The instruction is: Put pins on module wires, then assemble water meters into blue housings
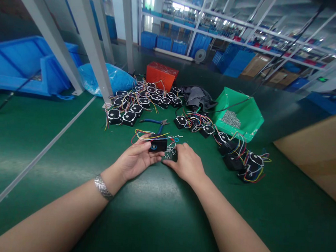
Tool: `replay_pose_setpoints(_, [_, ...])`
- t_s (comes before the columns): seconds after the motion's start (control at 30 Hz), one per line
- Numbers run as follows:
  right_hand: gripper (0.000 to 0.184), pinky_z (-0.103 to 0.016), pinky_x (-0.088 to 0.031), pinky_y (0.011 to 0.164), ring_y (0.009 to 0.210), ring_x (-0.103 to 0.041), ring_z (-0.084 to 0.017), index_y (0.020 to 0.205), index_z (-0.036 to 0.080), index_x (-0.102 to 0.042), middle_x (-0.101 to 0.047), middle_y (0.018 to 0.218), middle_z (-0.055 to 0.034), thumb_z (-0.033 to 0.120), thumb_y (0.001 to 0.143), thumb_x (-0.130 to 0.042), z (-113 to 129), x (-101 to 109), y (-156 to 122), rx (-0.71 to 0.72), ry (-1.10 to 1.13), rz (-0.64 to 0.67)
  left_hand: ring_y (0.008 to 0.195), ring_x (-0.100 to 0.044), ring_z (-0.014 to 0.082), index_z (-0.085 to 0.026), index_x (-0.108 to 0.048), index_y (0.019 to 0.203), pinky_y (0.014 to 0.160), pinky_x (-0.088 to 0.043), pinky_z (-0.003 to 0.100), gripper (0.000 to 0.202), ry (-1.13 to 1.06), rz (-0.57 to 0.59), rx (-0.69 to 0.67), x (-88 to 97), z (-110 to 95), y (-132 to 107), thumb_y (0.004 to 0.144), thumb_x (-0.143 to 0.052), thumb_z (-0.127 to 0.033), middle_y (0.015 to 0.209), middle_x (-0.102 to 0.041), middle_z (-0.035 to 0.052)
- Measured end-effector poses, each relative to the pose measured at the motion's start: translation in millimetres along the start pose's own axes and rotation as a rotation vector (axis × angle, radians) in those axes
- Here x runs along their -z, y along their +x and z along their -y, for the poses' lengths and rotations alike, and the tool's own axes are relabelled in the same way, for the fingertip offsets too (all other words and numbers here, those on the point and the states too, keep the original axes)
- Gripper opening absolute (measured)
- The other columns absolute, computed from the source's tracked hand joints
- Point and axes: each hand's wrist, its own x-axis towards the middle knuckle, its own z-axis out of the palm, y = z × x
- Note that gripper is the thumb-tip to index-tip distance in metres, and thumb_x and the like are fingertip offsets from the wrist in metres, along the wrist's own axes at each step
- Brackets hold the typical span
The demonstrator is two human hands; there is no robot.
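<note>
My left hand [137,158] holds the motor [158,144] just left of my right fingers, thumb pressed on its near face and the other fingers curled beneath and behind. That grip looks firm enough; I want the thumb off the round boss [154,147] and the block level. Its wires [148,134] loop loosely over the top, above my left thumb, so I should mind that none slips under a fingertip.

My right hand [190,164] is at the loose screws [170,151], thumb and forefinger curved with a gap between their tips. I cannot tell whether a screw is pinched there. I'd best take one by its head, using the tips alone, and not rake the pile about. The screws lie every which way, so turning each in the fingers will likely be needed.

Just beyond my left fingers lie the pliers [161,123], near enough to knock; I should lift clear of them. The green bin [250,130] stands well off, beyond my right fingers.
</note>
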Motion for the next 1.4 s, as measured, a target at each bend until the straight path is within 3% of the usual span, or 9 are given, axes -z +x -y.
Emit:
replay_pose_setpoints(0.13, [0.037, -0.030, -0.041, 0.066, 0.083, -0.053, -0.021, 0.087, 0.015, -0.051, -0.054, 0.089, -0.0083, 0.047, 0.070, -0.058, 3.6, -2.9, 2.9, 0.012, -0.037, 0.002, 0.078, -0.062, 0.0206, -0.021, -0.050, 0.087, 0.065, -0.048, 0.031, 0.031, -0.034, -0.035, 0.014, 1.4, 0.5, 0.5, 0.067, -0.063, -0.041, 0.086, -0.063, 0.0057])
replay_pose_setpoints(0.3, [0.010, -0.028, -0.041, 0.065, 0.079, -0.055, -0.020, 0.082, 0.015, -0.051, -0.055, 0.084, -0.0088, 0.024, 0.081, -0.047, 2.1, -3.9, 7.7, 0.048, -0.078, 0.049, 0.075, -0.060, 0.0157, -0.016, -0.052, 0.077, 0.066, -0.048, 0.029, 0.019, 0.071, -0.102, -0.026, 2.5, 2.6, 2.4, 0.064, -0.066, -0.017, 0.077, -0.062, 0.0017])
replay_pose_setpoints(0.5, [0.013, -0.030, -0.040, 0.065, 0.077, -0.055, -0.021, 0.082, 0.013, -0.051, -0.056, 0.085, -0.0119, 0.016, 0.083, -0.038, -2.0, -3.9, 8.8, 0.034, -0.090, 0.070, 0.073, -0.060, 0.0143, -0.016, -0.052, 0.083, 0.067, -0.048, 0.027, 0.031, 0.178, -0.109, -0.047, 0.1, 6.5, 1.3, 0.058, -0.068, -0.008, 0.082, -0.062, 0.0010])
replay_pose_setpoints(0.67, [0.008, -0.026, -0.041, 0.066, 0.071, -0.055, -0.015, 0.077, 0.016, -0.053, -0.058, 0.074, -0.0049, 0.017, 0.080, -0.045, -13.2, -5.5, 8.9, -0.040, 0.351, -0.109, 0.073, -0.060, 0.0136, -0.015, -0.054, 0.088, 0.069, -0.047, 0.026, 0.030, 0.159, -0.118, -0.040, 0.4, 7.3, 1.3, 0.062, -0.069, -0.016, 0.080, -0.063, 0.0024])
replay_pose_setpoints(0.77, [0.006, -0.023, -0.043, 0.057, 0.056, -0.054, -0.012, 0.074, 0.015, -0.056, -0.057, 0.061, -0.0002, 0.020, 0.074, -0.052, -14.8, -3.0, 8.2, -0.171, 0.797, -0.104, 0.074, -0.060, 0.0129, -0.014, -0.056, 0.089, 0.069, -0.048, 0.025, 0.032, 0.156, -0.112, -0.023, 1.5, 7.1, 1.8, 0.060, -0.068, -0.010, 0.081, -0.063, 0.0023])
replay_pose_setpoints(0.87, [0.012, -0.023, -0.044, 0.055, 0.053, -0.053, -0.010, 0.075, 0.014, -0.060, -0.058, 0.063, -0.0008, 0.023, 0.071, -0.054, -10.7, 2.2, 5.7, -0.195, 1.012, -0.114, 0.075, -0.061, 0.0127, -0.016, -0.057, 0.095, 0.070, -0.049, 0.025, 0.042, 0.150, -0.096, 0.000, 2.3, 6.5, 1.6, 0.057, -0.067, -0.002, 0.085, -0.063, 0.0019])
replay_pose_setpoints(1.0, [0.016, -0.022, -0.045, 0.059, 0.057, -0.054, -0.009, 0.078, 0.015, -0.065, -0.060, 0.077, -0.0031, 0.022, 0.073, -0.051, -5.7, 7.3, 1.6, -0.089, 0.967, -0.202, 0.075, -0.061, 0.0128, -0.016, -0.058, 0.098, 0.070, -0.049, 0.023, 0.046, 0.147, -0.068, 0.030, 3.5, 5.8, 0.9, 0.056, -0.066, 0.000, 0.085, -0.065, 0.0029])
replay_pose_setpoints(1.17, [0.016, -0.023, -0.046, 0.060, 0.059, -0.056, -0.010, 0.079, 0.016, -0.065, -0.061, 0.079, -0.0034, 0.019, 0.074, -0.050, -5.8, 6.1, -0.6, -0.021, 0.911, -0.215, 0.076, -0.062, 0.0132, -0.016, -0.057, 0.099, 0.070, -0.049, 0.023, 0.046, 0.153, -0.042, 0.039, 5.2, 6.1, 0.8, 0.057, -0.066, 0.000, 0.086, -0.065, 0.0036])
replay_pose_setpoints(1.4, [0.008, -0.026, -0.046, 0.063, 0.065, -0.058, -0.014, 0.074, 0.017, -0.062, -0.062, 0.069, -0.0015, 0.020, 0.070, -0.056, -7.4, -0.8, 0.4, -0.056, 0.895, -0.226, 0.076, -0.061, 0.0120, -0.016, -0.057, 0.100, 0.070, -0.049, 0.022, 0.048, 0.143, -0.046, 0.027, 5.4, 7.9, 1.8, 0.056, -0.066, 0.001, 0.086, -0.065, 0.0025])
